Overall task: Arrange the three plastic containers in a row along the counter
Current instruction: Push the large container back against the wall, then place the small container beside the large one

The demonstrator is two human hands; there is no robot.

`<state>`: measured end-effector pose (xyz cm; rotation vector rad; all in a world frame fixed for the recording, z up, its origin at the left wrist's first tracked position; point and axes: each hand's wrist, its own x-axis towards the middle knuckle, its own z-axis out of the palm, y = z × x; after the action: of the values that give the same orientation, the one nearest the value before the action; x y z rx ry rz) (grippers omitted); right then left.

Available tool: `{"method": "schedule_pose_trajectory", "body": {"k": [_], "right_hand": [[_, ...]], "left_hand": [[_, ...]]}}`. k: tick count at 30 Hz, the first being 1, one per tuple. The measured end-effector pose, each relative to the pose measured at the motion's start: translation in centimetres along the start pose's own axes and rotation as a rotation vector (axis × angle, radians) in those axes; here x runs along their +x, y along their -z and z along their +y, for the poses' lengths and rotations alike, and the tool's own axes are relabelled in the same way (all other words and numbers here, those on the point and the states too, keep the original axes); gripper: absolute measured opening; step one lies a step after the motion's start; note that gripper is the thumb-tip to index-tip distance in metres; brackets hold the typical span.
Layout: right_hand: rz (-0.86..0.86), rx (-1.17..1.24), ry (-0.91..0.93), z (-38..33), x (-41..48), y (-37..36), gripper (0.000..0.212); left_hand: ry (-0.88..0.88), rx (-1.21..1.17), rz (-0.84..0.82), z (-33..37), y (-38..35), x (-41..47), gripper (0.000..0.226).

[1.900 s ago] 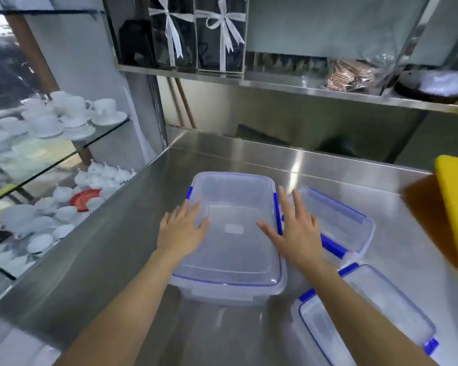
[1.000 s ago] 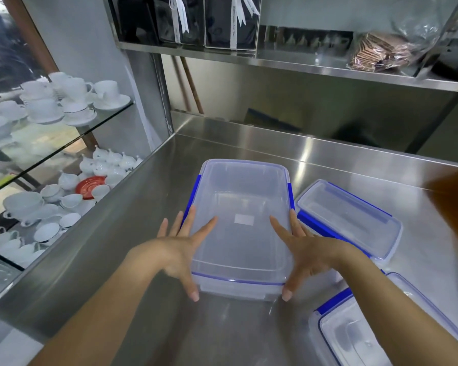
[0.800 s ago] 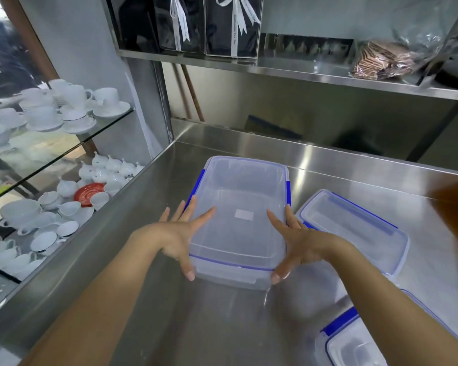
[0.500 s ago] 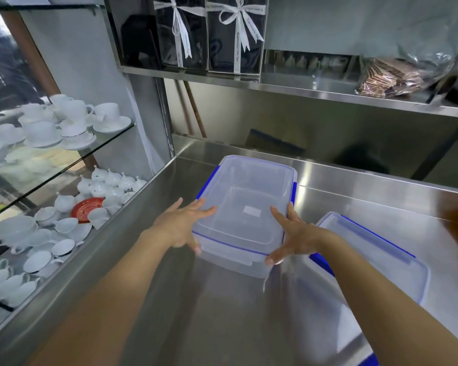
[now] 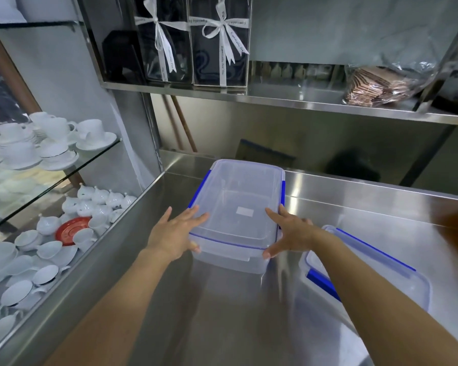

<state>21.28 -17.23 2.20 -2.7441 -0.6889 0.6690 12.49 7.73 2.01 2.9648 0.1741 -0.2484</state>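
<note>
A large clear plastic container (image 5: 238, 207) with blue lid clips stands lengthwise on the steel counter (image 5: 222, 313), its far end close to the back wall. My left hand (image 5: 173, 235) grips its near left corner and my right hand (image 5: 288, 233) its near right corner, thumbs under the lid's rim. A second clear container (image 5: 397, 276) with blue clips lies to the right, partly hidden by my right forearm. The third container is out of view.
A glass cabinet on the left holds white cups and saucers (image 5: 50, 143), several teapots and a red saucer (image 5: 72, 231). A steel shelf (image 5: 302, 101) above the counter carries ribboned dark boxes (image 5: 220, 40) and a bag of brown packets (image 5: 376, 85).
Both hands went from lying flat on the lid to gripping the near corners. The large container has slid away from me toward the back wall, and the third container has left the view.
</note>
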Motion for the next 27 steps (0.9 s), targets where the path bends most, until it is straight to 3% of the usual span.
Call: {"method": "schedule_pose_trajectory", "body": {"k": [2,5,8,9,11,14,17,22,27], "right_hand": [[0.079,-0.042,0.002,-0.1,-0.7,-0.3,0.099],[0.173,0.117,-0.014,0.8,-2.0,-0.3,0.09],[0.27,0.203,-0.118,4.6,-3.7,0.4,0.082],[0.285,0.216,-0.15,6.4,-4.4,0.5,0.08],[0.27,0.203,-0.207,9.8,-6.0,0.5,0.076],[0.21,0.148,-0.305,13.5,-8.3,0.5,0.074],[0.143,0.156,-0.411,16.2,-9.7,-0.2,0.081],[0.139,0.246,-0.485,17.7,-10.5,-1.9,0.088],[0.19,0.126,-0.622,16.0,-9.6,-2.3,0.085]], "left_hand": [[0.019,0.091,-0.025,0.4,-0.4,-0.1,0.084],[-0.019,0.116,-0.047,3.8,-0.2,-1.3,0.076],[-0.167,-0.305,0.204,9.4,-0.3,-2.8,0.043],[-0.169,-0.504,0.21,11.4,-0.6,-3.4,0.029],[-0.161,-0.752,0.036,15.1,-2.3,-4.0,0.015],[-0.091,-1.005,-0.314,19.5,-5.8,-4.3,0.013],[-0.008,-1.174,-0.42,22.3,-8.4,-3.9,0.011],[0.055,-1.316,-0.437,25.1,-9.8,-4.5,0.036],[0.018,-1.443,-0.375,25.4,-10.4,-3.1,0.079]]}}
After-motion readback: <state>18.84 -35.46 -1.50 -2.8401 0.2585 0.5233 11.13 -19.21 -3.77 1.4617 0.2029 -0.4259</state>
